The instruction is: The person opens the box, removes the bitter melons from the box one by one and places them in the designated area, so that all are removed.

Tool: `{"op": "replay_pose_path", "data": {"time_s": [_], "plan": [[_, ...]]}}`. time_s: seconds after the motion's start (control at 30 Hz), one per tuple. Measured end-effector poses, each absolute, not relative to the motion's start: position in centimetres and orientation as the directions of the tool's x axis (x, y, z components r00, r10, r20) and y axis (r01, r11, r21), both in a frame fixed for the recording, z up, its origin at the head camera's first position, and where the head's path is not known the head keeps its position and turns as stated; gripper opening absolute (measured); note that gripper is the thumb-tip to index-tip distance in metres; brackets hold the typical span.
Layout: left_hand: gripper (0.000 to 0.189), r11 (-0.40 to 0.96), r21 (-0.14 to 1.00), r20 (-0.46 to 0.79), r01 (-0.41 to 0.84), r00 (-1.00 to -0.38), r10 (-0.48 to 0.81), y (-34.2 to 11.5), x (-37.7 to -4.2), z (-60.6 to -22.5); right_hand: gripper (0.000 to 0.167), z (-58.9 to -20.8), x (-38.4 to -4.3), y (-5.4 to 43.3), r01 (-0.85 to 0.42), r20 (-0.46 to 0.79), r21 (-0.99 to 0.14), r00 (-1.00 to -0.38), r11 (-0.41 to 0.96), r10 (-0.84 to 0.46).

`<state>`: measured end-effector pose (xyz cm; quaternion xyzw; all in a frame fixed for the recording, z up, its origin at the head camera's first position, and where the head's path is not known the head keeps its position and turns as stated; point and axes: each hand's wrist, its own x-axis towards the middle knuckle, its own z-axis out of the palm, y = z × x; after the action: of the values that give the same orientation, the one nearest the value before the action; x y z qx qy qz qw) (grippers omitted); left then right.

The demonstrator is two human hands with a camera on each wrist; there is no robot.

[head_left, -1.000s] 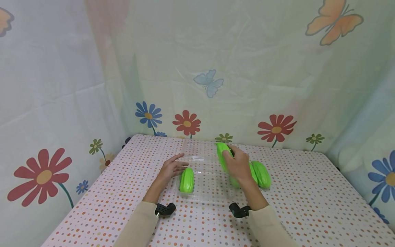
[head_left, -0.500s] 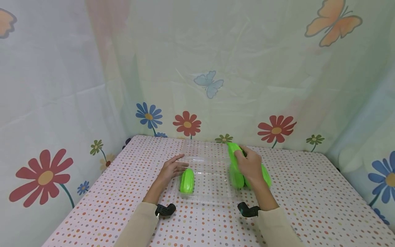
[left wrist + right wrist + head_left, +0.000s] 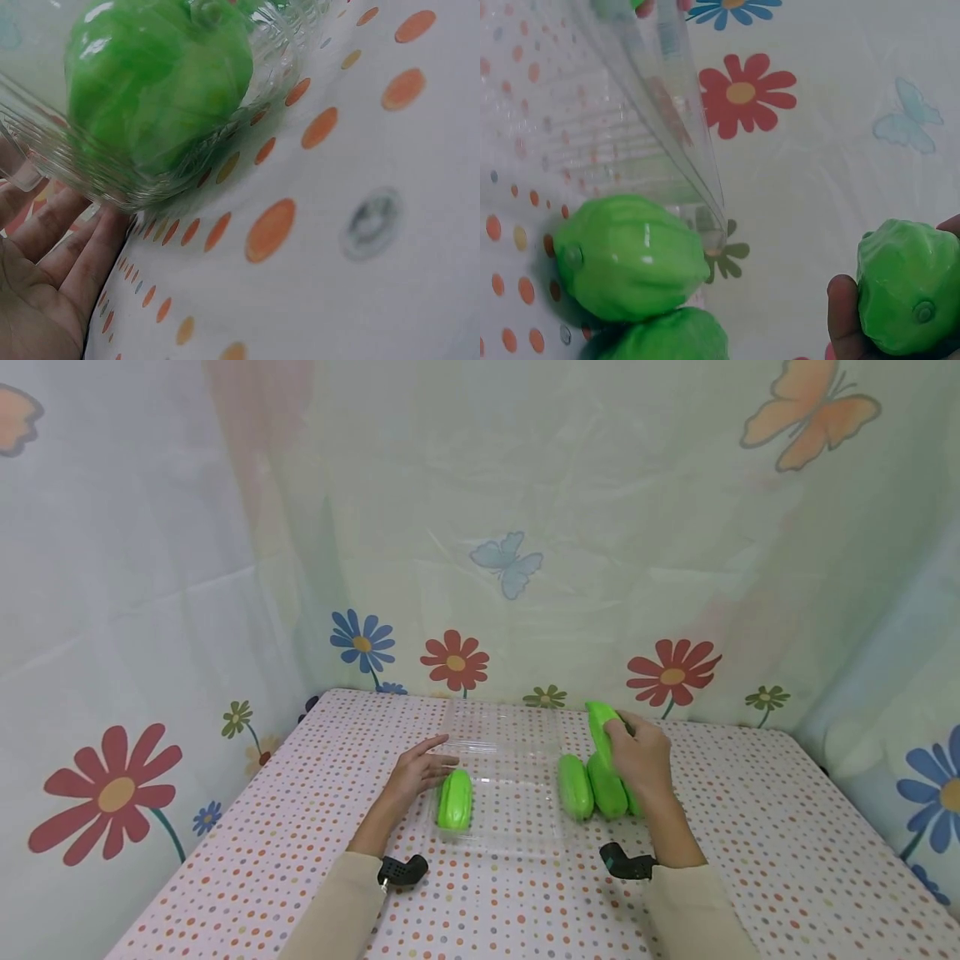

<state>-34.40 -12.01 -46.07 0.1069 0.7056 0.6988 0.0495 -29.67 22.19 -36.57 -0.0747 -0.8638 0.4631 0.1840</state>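
Observation:
My right hand point(image 3: 641, 756) grips a bright green, ridged, gourd-like vegetable point(image 3: 602, 727), raised above the others. In the right wrist view this vegetable point(image 3: 904, 289) sits between thumb and fingers. Below it, several matching green vegetables point(image 3: 575, 787) lie side by side, right of a clear plastic container point(image 3: 517, 810). One green vegetable point(image 3: 454, 800) lies inside the container along its left side. My left hand point(image 3: 412, 772) stays at the container's left wall with fingers extended. The left wrist view has those fingers point(image 3: 82, 232) against the clear wall, close to the vegetable point(image 3: 157, 82) inside.
The container's clear lid point(image 3: 498, 722) lies folded back behind it. A dotted cloth covers the table point(image 3: 750, 827), and a curtain point(image 3: 600, 527) printed with flowers and butterflies hangs behind and on both sides.
My right hand has moved right, carrying the green vegetable from over the container's right side to above the group of vegetables. My left hand has stayed in place.

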Motion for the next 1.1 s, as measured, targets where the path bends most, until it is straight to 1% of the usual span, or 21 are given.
{"op": "replay_pose_path", "data": {"time_s": [0.1,0.33,0.67,0.87,1.1], "plan": [[0.054,0.005,0.996,0.083,0.087,-0.972,0.221,-11.9,-34.3,-46.0,0.057,-36.7,-29.7,23.2,-0.034,0.232,-0.835,-0.927,0.549,0.296],[0.054,0.004,0.996,0.082,0.085,-0.973,0.214,-11.7,-34.3,-46.0,0.059,-37.2,-29.6,25.2,0.008,0.199,-0.815,-0.935,0.579,0.293],[0.053,0.012,0.997,0.074,0.079,-0.975,0.21,-11.9,-34.4,-46.2,0.06,-37.6,-29.7,26.9,0.048,0.152,-0.824,-0.941,0.565,0.302],[0.052,0.008,0.996,0.08,0.083,-0.973,0.215,-12.0,-34.5,-46.3,0.059,-37.9,-29.8,28.0,0.057,0.143,-0.838,-0.937,0.542,0.32],[0.052,0.007,0.997,0.079,0.082,-0.973,0.215,-12.0,-34.5,-46.2,0.058,-38.1,-29.8,29.0,0.066,0.15,-0.831,-0.929,0.552,0.337]]}}
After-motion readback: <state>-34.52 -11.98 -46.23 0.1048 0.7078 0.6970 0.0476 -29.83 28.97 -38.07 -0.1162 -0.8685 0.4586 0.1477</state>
